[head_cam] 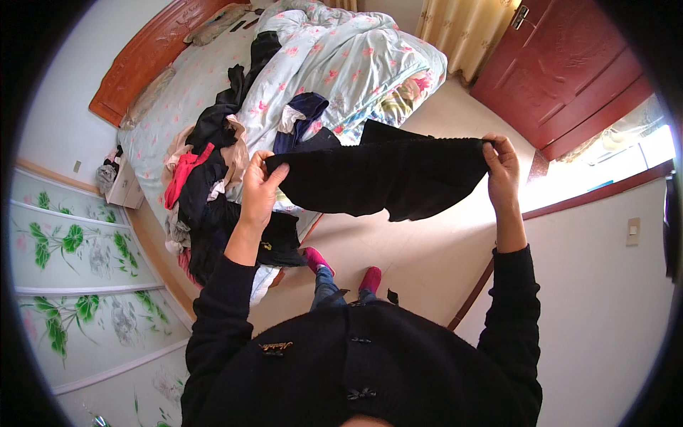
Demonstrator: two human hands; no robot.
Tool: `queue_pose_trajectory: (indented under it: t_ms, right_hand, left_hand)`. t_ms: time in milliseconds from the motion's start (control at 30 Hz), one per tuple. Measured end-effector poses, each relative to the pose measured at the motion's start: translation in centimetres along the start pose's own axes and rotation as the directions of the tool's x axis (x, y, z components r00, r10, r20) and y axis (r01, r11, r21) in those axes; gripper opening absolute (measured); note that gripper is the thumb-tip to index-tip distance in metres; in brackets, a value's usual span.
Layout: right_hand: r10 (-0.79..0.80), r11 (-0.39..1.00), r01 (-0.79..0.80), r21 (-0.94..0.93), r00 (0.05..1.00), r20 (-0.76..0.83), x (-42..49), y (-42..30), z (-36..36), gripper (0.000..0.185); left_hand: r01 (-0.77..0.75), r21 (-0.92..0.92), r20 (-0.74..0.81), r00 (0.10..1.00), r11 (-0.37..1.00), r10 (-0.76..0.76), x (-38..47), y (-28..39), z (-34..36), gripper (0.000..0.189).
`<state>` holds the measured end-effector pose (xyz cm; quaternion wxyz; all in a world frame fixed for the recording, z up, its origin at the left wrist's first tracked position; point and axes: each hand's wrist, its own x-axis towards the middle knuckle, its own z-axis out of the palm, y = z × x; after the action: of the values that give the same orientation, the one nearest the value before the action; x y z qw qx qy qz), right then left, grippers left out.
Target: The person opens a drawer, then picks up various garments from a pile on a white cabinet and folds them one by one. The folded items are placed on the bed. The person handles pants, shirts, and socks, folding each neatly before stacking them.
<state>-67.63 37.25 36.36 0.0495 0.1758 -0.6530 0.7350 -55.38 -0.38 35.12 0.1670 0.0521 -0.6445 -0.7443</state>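
A black garment (379,176) is stretched wide in the air between my two hands, its upper edge nearly level. My left hand (261,187) pinches one end, the thumb lying over the cloth. At the opposite end my right hand (500,165) grips the corner between thumb and fingers. Another dark flap (389,132) shows just behind the top edge; whether it belongs to the same garment I cannot tell. Past my left hand, a heap of dark clothes (203,213) lies along the bed's near side, with a red garment (187,173) on it.
The bed (187,91) carries a rumpled floral quilt (331,58) and a navy garment (309,109). A wooden headboard (144,50) rises at its far left. Sliding panels with leaf patterns (80,251) line the left. A red door (560,69) stands at the upper right, a white wall (592,256) below it.
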Motion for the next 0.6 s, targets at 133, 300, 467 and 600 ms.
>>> queue_pose_trajectory:
  t_ms: [133,300,467,600]
  right_hand:
    - [-0.072,0.958,0.040,0.285,0.992,0.100,0.8,-3.9,0.5,0.011]
    - [-0.406,0.865,0.175,0.470,0.796,0.449,0.0,-12.7,4.0,0.015]
    - [-0.731,0.601,0.148,0.785,0.500,0.465,-0.8,-18.4,10.5,0.013]
    - [-0.685,0.685,0.191,0.704,0.499,0.531,1.2,-18.2,16.2,0.009]
  left_hand:
    - [-0.196,0.035,0.047,0.980,0.980,0.194,0.3,3.5,0.5,0.022]
    - [-0.434,-0.281,0.184,0.851,0.856,0.492,0.1,10.5,-1.0,0.016]
    - [-0.338,-0.877,0.162,0.463,0.342,0.871,1.2,16.3,-0.2,0.007]
    - [-0.047,-0.921,0.327,0.451,0.388,0.830,5.4,13.5,3.9,0.004]
